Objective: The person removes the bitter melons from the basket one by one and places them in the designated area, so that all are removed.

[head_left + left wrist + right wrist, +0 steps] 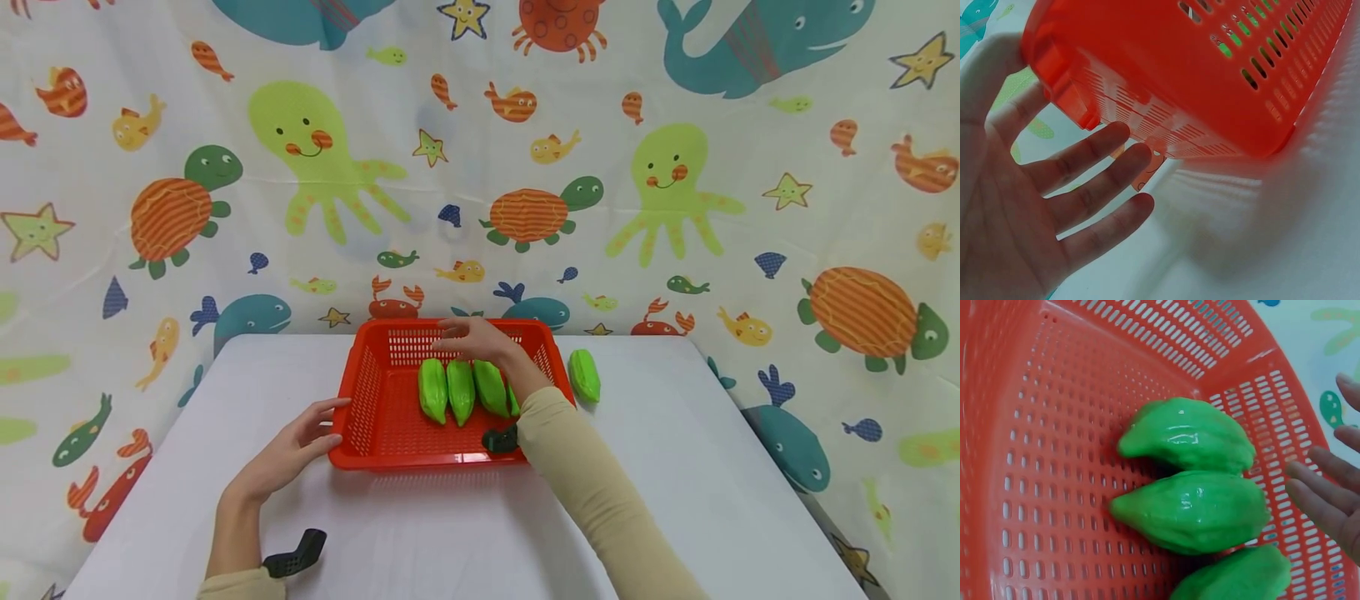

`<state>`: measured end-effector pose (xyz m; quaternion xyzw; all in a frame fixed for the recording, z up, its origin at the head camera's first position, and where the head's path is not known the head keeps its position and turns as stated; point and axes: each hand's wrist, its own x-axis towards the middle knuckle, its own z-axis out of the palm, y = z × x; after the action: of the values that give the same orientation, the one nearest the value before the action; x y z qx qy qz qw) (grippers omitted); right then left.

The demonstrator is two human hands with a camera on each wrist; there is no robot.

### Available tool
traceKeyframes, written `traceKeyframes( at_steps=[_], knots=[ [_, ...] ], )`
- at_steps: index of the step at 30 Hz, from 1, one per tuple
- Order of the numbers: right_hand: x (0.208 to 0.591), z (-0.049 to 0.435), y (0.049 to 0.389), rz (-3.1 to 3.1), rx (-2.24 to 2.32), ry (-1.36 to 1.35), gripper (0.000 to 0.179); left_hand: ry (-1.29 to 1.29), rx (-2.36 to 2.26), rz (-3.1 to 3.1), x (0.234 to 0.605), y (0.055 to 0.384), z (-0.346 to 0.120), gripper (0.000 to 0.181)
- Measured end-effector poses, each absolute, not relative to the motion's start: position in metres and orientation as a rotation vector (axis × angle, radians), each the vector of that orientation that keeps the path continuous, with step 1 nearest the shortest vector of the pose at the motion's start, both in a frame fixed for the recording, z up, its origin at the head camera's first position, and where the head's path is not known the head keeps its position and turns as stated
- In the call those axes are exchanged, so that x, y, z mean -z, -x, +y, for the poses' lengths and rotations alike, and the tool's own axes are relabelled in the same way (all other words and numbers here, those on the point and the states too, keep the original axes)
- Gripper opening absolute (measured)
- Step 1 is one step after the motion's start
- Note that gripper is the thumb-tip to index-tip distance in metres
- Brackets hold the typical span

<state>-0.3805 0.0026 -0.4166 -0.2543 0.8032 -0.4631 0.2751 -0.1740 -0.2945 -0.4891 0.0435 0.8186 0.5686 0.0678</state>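
Observation:
A red plastic basket [420, 461] with slotted walls holds several glossy, ridged green fruits [461, 392] with pointed ends, lying side by side. My left hand [288, 450] is at the basket's left rim, thumb and index fingertips right at the edge. In the left wrist view its other fingers [1094, 197] spread loosely beside the outer wall. Over the far side of the basket reaches my right hand [480, 340], fingers extended and holding nothing. The right wrist view has those fingers [1329, 487] beyond the blunt ends of the fruits. My right forearm partly covers one fruit.
Another green fruit [584, 376] lies outside the basket, to its right, on the white table [675, 467]. A curtain [480, 167] printed with sea animals hangs behind the table. Each wrist carries a small black camera mount [296, 557].

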Motion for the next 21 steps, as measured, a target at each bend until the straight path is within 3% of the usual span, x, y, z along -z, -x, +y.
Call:
traceKeyframes(
  at_steps=[21],
  knots=[
    [0.421, -0.01, 0.381, 2.06, 1.14, 0.643, 0.065, -0.14, -1.718, 2.459, 0.492, 0.176, -0.296, 0.063]
  ],
)
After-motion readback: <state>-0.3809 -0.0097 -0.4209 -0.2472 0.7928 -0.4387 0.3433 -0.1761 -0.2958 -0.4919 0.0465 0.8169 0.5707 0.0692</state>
